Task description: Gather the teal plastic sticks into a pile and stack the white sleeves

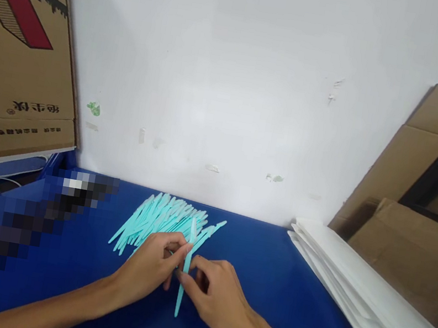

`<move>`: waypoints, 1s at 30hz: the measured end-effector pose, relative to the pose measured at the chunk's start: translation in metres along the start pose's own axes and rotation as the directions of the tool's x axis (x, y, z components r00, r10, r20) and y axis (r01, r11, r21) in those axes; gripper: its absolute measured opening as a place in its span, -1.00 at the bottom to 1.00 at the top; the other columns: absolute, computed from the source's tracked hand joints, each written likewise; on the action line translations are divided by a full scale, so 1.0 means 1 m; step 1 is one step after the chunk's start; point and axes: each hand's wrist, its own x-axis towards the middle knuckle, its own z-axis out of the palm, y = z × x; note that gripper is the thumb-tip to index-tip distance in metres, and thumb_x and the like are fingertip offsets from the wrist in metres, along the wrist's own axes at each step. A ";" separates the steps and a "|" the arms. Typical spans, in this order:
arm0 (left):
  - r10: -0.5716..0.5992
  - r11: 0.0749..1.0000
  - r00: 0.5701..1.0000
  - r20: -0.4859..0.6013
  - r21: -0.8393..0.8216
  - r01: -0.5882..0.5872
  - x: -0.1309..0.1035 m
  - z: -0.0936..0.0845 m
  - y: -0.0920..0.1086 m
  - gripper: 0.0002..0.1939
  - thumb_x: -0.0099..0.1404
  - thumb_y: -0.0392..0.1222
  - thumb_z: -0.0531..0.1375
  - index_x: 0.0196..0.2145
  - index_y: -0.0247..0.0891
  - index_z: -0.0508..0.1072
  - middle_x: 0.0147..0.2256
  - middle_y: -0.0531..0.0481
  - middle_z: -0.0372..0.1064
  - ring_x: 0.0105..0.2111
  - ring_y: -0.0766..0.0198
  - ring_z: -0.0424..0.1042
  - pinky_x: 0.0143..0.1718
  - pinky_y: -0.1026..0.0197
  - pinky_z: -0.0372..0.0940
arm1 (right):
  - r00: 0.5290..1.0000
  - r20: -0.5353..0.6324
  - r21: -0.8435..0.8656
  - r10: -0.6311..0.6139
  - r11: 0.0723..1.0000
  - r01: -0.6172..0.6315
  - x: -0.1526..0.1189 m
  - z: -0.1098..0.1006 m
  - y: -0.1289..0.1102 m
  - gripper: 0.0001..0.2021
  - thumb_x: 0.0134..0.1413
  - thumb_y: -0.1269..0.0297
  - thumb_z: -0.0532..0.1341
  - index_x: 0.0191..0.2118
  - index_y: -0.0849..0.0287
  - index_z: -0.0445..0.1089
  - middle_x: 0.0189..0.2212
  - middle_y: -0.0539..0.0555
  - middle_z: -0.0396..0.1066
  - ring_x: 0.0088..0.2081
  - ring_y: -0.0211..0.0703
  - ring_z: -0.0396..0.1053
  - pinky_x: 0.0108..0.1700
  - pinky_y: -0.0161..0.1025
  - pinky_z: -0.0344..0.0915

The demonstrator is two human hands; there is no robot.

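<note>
In the head view, a slim turquoise eyebrow razor point(187, 262) with a paler top end stands nearly upright between my hands. My left hand point(157, 257) pinches it near its middle with thumb and fingertips. The fingers of my right hand point(218, 292) are curled closed against the same razor, a little lower down. Its tapered handle end points toward me, below the fingers. Just behind my left hand lies a heap of similar turquoise razors point(155, 218), several of them fanned out to the left. A few loose ones point(210, 231) rest at the heap's right side.
The blue table point(268, 273) meets a white wall point(229, 104) at the back. A stack of white sheets or flat bags point(353, 287) lies on the right, beside cardboard point(408, 263). A printed cardboard box point(19, 74) stands at left. A blurred patch covers the lower left.
</note>
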 end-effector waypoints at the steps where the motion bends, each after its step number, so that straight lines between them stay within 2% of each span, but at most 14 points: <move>1: 0.012 1.000 1.000 -0.008 0.018 -0.012 0.000 0.000 0.000 -0.66 0.39 0.07 0.07 -0.40 -0.22 0.38 -0.50 0.12 0.41 -0.66 0.37 0.30 -0.58 0.30 0.17 | 1.000 -0.012 0.032 0.010 0.999 -0.010 0.001 0.000 0.001 -0.67 0.32 0.08 0.11 -0.45 0.14 0.28 -0.60 -0.13 0.31 -0.57 -0.35 0.19 -0.46 -0.35 0.00; 5: 0.092 0.979 0.992 -0.089 0.193 -0.073 -0.001 -0.001 0.003 -0.66 0.42 0.07 0.03 -0.32 -0.19 0.43 -0.44 0.10 0.44 -0.57 0.35 0.31 -0.52 0.29 0.15 | 0.999 -0.041 0.086 0.020 0.996 -0.017 0.004 -0.007 0.011 -0.68 0.39 0.14 0.01 -0.39 0.13 0.27 -0.54 -0.10 0.37 -0.52 -0.32 0.29 -0.43 -0.37 0.11; 9: 0.108 0.960 0.979 -0.174 0.275 -0.057 0.000 -0.008 0.002 -0.64 0.43 0.14 0.00 0.01 -0.12 0.31 -0.31 0.10 0.45 -0.58 0.35 0.29 -0.50 0.27 0.16 | 0.997 -0.033 -0.192 -0.067 0.980 0.059 -0.001 -0.021 0.024 -0.69 0.45 0.19 -0.11 -0.22 0.12 0.32 -0.44 -0.02 0.44 -0.42 -0.23 0.36 -0.34 -0.31 0.15; 11: 0.124 0.933 0.983 -0.133 0.353 -0.070 0.001 -0.011 0.000 -0.62 0.45 0.15 -0.02 0.05 -0.11 0.27 -0.35 0.11 0.44 -0.57 0.33 0.30 -0.47 0.26 0.17 | 0.994 -0.013 -0.289 -0.108 0.952 0.100 -0.003 -0.028 0.028 -0.70 0.45 0.21 -0.10 -0.16 0.11 0.35 -0.38 0.04 0.45 -0.34 -0.14 0.34 -0.33 -0.26 0.13; 14: 0.208 0.814 0.978 0.014 0.552 -0.181 0.002 -0.013 -0.004 -0.62 0.49 0.09 -0.10 -0.24 -0.16 0.37 -0.51 0.11 0.34 -0.56 0.29 0.27 -0.46 0.24 0.08 | 0.986 0.058 -0.335 -0.159 0.927 0.169 -0.003 -0.037 0.036 -0.69 0.44 0.23 -0.09 -0.12 0.11 0.38 -0.33 0.07 0.46 -0.28 -0.11 0.32 -0.29 -0.24 0.16; 17: 0.257 0.690 0.959 0.123 0.671 -0.271 0.002 -0.012 -0.008 -0.54 0.52 0.05 -0.19 -0.42 -0.19 0.28 -0.58 0.11 0.20 -0.62 0.30 0.13 -0.50 0.22 -0.05 | 0.977 0.120 -0.348 -0.178 0.914 0.209 0.003 -0.056 0.053 -0.70 0.43 0.30 -0.06 -0.17 0.10 0.42 -0.31 0.04 0.49 -0.22 -0.13 0.34 -0.21 -0.25 0.21; 20: 0.270 0.696 0.955 0.123 0.661 -0.281 0.001 -0.012 -0.008 -0.54 0.53 0.01 -0.21 -0.47 -0.18 0.19 -0.61 0.14 0.08 -0.65 0.32 0.01 -0.51 0.21 -0.09 | 0.986 0.106 -0.384 -0.130 0.909 0.161 0.007 -0.083 0.085 -0.68 0.41 0.31 -0.03 -0.23 0.13 0.48 -0.29 0.09 0.51 -0.13 -0.06 0.36 -0.09 -0.18 0.22; 22: 0.273 0.719 0.954 0.125 0.632 -0.289 0.000 -0.013 -0.005 -0.54 0.53 -0.01 -0.20 -0.49 -0.18 0.16 -0.61 0.15 0.05 -0.64 0.33 -0.01 -0.51 0.21 -0.07 | 0.995 0.067 -0.412 -0.071 0.907 0.092 0.006 -0.101 0.109 -0.63 0.41 0.27 -0.03 -0.24 0.18 0.51 -0.27 0.16 0.52 -0.14 -0.01 0.37 -0.09 -0.13 0.23; 24: 0.281 0.716 0.946 0.164 0.621 -0.320 -0.002 -0.012 -0.002 -0.57 0.52 -0.03 -0.14 -0.47 -0.20 0.23 -0.57 0.12 0.14 -0.58 0.32 0.09 -0.48 0.21 -0.01 | 0.998 0.054 -0.423 -0.026 0.905 0.047 0.003 -0.113 0.127 -0.65 0.39 0.22 0.01 -0.23 0.17 0.54 -0.24 0.17 0.53 -0.14 0.02 0.39 -0.08 -0.10 0.24; 26: 0.287 0.701 0.931 0.227 0.613 -0.365 -0.006 -0.009 0.001 -0.65 0.50 -0.06 -0.08 -0.37 -0.20 0.35 -0.44 0.06 0.30 -0.45 0.28 0.25 -0.41 0.21 0.06 | 0.998 0.063 -0.414 -0.005 0.910 0.031 0.001 -0.117 0.135 -0.71 0.35 0.18 0.09 -0.19 0.12 0.56 -0.20 0.14 0.54 -0.11 0.03 0.40 -0.05 -0.10 0.23; 28: 0.282 0.700 0.920 0.272 0.598 -0.391 -0.009 -0.006 0.001 -0.76 0.47 -0.10 -0.02 -0.23 -0.15 0.42 -0.27 0.02 0.37 -0.28 0.22 0.32 -0.35 0.20 0.12 | 0.997 0.080 -0.390 0.003 0.920 0.028 -0.001 -0.115 0.134 -0.77 0.31 0.16 0.16 -0.13 0.06 0.55 -0.16 0.10 0.54 -0.08 0.01 0.40 -0.03 -0.12 0.24; 30: 0.262 0.713 0.922 0.285 0.587 -0.384 -0.010 -0.003 0.000 -0.80 0.46 -0.10 0.02 -0.15 -0.09 0.43 -0.20 0.03 0.37 -0.21 0.19 0.33 -0.29 0.18 0.16 | 0.995 0.101 -0.360 0.008 0.933 0.029 -0.001 -0.110 0.128 -0.80 0.28 0.14 0.20 -0.10 0.02 0.54 -0.14 0.07 0.53 -0.08 -0.02 0.40 -0.04 -0.15 0.25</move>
